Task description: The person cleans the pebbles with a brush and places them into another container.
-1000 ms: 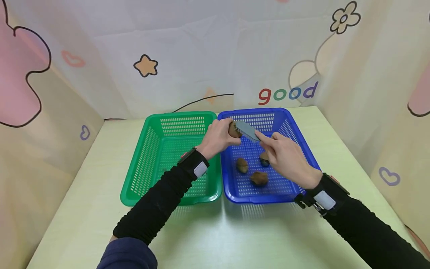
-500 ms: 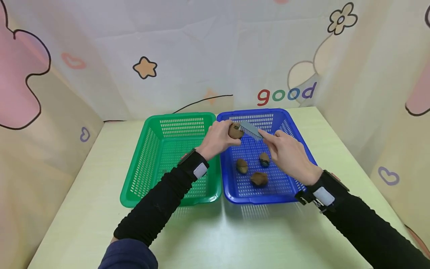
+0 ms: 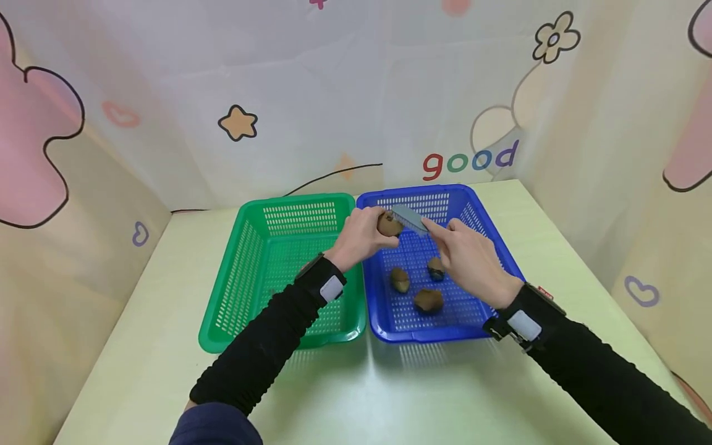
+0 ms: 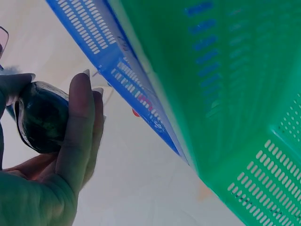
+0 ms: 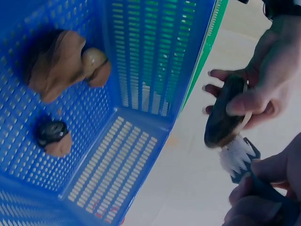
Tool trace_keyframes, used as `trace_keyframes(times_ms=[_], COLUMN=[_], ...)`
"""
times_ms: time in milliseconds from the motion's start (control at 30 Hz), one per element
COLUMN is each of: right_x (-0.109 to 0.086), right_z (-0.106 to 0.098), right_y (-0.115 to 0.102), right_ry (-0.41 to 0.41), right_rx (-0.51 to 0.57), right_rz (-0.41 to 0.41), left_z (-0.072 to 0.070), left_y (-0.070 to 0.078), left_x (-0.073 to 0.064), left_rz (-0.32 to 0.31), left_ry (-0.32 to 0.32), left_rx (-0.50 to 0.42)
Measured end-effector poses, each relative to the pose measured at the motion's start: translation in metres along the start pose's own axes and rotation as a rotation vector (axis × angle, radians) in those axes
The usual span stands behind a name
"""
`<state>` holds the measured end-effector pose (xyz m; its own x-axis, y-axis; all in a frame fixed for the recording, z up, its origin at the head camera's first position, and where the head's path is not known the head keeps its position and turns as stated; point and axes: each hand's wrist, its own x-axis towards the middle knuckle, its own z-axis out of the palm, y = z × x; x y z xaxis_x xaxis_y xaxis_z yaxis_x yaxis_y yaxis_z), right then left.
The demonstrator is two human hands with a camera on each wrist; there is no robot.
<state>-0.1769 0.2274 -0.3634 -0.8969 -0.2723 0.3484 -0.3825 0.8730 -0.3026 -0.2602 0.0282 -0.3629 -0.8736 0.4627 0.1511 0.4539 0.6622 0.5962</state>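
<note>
My left hand [image 3: 361,238] holds a brown, mud-coated clam [image 3: 389,225] between thumb and fingers, above the blue basket's [image 3: 428,337] back left part. In the left wrist view the clam's shell [image 4: 44,117] looks dark and glossy. A grey-blue scrubbing brush [image 3: 410,219] is gripped in my right hand [image 3: 473,262], the index finger stretched along its back. White bristles [image 5: 235,155] meet the clam's end in the right wrist view. Three more muddy clams lie in the blue basket: one at left [image 3: 399,280], one in front [image 3: 428,301] and a partly black one [image 3: 436,269] near my right hand.
A green basket [image 3: 208,334] stands left of the blue one, their rims close together. My left forearm crosses over it. Both baskets sit on a pale table [image 3: 356,395], with a printed cloth [image 3: 311,93] hanging behind.
The brush has shifted back and forth a little against the clam. The clam has turned slightly in my left hand. The head view has tilted up a little.
</note>
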Motion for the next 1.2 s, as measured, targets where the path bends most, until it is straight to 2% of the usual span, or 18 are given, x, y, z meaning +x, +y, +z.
trace_keyframes(times_ms=[133, 233, 367, 467, 667, 833, 1000, 1100, 1200], right_x=[-0.001, -0.005, -0.002, 0.002, -0.005, -0.003, 0.001, -0.003, -0.006], right_z=[0.0, -0.004, -0.003, 0.0, -0.003, -0.001, 0.005, 0.0, -0.006], right_y=[-0.003, 0.0, 0.003, 0.001, 0.001, 0.007, 0.001, 0.001, 0.005], right_ry=[-0.017, -0.007, 0.014, 0.013, 0.004, 0.04, 0.024, 0.02, 0.024], right_rx=[0.026, 0.007, -0.025, -0.002, 0.016, -0.028, 0.013, 0.027, -0.014], right_rz=[-0.035, -0.049, -0.028, -0.032, -0.075, -0.052, -0.072, -0.098, -0.107], left_z=[-0.002, -0.005, -0.005, -0.006, -0.008, -0.007, -0.008, -0.008, -0.009], left_y=[-0.002, -0.003, -0.002, -0.001, -0.003, -0.002, -0.003, -0.005, -0.005], left_x=[-0.001, -0.002, -0.002, -0.001, -0.001, -0.003, -0.007, -0.006, -0.005], left_rz=[-0.035, -0.055, -0.038, -0.025, -0.053, -0.027, -0.034, -0.041, -0.047], left_ry=[0.003, 0.007, -0.008, -0.008, -0.001, -0.012, -0.006, 0.014, 0.018], left_rx=[-0.011, -0.012, -0.014, -0.011, -0.023, -0.034, -0.033, -0.037, -0.034])
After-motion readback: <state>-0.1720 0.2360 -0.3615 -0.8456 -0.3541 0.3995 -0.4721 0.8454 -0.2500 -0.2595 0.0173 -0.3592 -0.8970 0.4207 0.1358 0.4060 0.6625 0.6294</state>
